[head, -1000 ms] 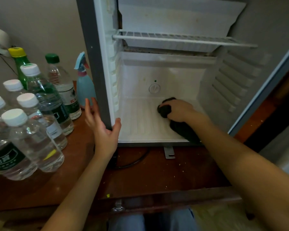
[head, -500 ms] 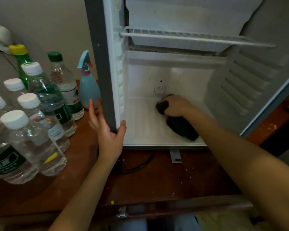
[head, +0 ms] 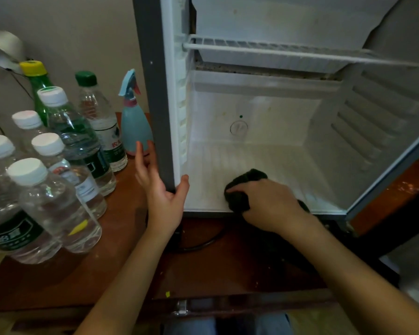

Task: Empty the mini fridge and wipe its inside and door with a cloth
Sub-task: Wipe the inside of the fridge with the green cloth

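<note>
Squarely across the upper right of the frame stood the mini fridge [head: 153,93], open toward you, with a white wire shelf [head: 276,50] set across its upper part. Below it the brown wooden tabletop [head: 121,262] ran across the lower half of the frame. At the left a cluster of clear water bottles [head: 53,204] stood on that top, with a green bottle with a yellow cap [head: 38,81] behind them. A pale blue spray bottle [head: 134,124] stood just beside the fridge's left wall.

Your right hand [head: 269,204], right of centre, had its fingers curled round a dark cloth [head: 240,189] and pressed it onto the fridge floor at the front edge. Your left hand [head: 160,189] was spread wide at centre frame. Its fingers lay straight along the outside of the fridge's left wall and its thumb sat against the inner front edge. A small round dial [head: 238,128] sat low on the back wall, above the cloth.
</note>
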A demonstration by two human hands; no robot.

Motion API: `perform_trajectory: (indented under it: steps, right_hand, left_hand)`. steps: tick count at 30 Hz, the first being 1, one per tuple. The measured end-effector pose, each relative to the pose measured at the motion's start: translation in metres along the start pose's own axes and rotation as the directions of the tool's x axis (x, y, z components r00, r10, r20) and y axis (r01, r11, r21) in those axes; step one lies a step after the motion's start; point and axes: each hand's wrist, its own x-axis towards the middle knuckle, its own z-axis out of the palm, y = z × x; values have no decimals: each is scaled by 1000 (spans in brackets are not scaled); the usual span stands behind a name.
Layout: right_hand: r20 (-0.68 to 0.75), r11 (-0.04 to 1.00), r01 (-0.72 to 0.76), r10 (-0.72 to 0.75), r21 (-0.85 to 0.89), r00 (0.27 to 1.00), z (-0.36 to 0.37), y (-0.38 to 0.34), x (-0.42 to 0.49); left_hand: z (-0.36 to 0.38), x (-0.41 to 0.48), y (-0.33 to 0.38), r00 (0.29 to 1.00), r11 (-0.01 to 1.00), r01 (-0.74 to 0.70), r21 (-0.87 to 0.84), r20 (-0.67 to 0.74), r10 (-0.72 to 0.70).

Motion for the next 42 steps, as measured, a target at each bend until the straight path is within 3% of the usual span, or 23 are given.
perform_trajectory:
  steps: [2, 6, 9, 12, 16, 19, 22, 25, 30, 33, 36, 39, 42]
  right_hand:
    - [6, 994, -87, 87, 73, 996, -4, 21, -1]
    - [-13, 942, -333, 334, 50, 942, 1, 74, -5]
    - [-43, 916, -399, 401, 48, 915, 7, 73, -13]
    - [-100, 950, -288, 300, 118, 949, 10, 19, -1]
    - [-104, 998, 8, -2, 56, 995, 19, -66, 14]
    - [-72, 999, 45, -45, 1, 996, 14, -51, 1]
    - [-57, 986, -166, 165, -7, 985, 8, 21, -28]
    - [-8, 893, -449, 449, -28, 893, 7, 82, -55]
    - [20, 810, -581, 582, 77, 813, 11, 92, -28]
    - [45, 879, -457, 455, 138, 889, 1, 72, -5]
    - [64, 980, -151, 144, 128, 988, -1, 15, 9]
    - [98, 990, 86, -98, 115, 990, 1, -42, 34]
    - [127, 992, 106, -114, 65, 985, -4, -48, 75]
  left_hand:
    - [-1, 0, -1, 1000, 1000, -4, 6, 12, 4]
    - [-2, 0, 0, 1000, 1000, -13, -13, 16, 13]
    - [-1, 0, 1, 1000, 999, -26, -24, 12, 26]
    - [-1, 0, -1, 1000, 1000, 1, -20, -1, -1]
    - [-3, 0, 0, 999, 999, -37, -10, 16, 37]
    - [-3, -1, 3, 999, 999, -51, 0, -1, 51]
    - [-2, -2, 2, 999, 999, -46, 0, -11, 46]
    - [-2, -2, 1, 998, 998, -55, -2, -3, 55]
    - [-2, -3, 3, 998, 998, -70, 7, 1, 70]
    - [-2, -1, 4, 999, 999, -50, 5, 10, 50]
    - [-2, -1, 2, 1000, 1000, -21, 7, 7, 21]
    - [-2, -2, -1, 1000, 999, -11, 46, 3, 11]
    - [-2, -1, -2, 999, 999, -34, 39, 3, 34]
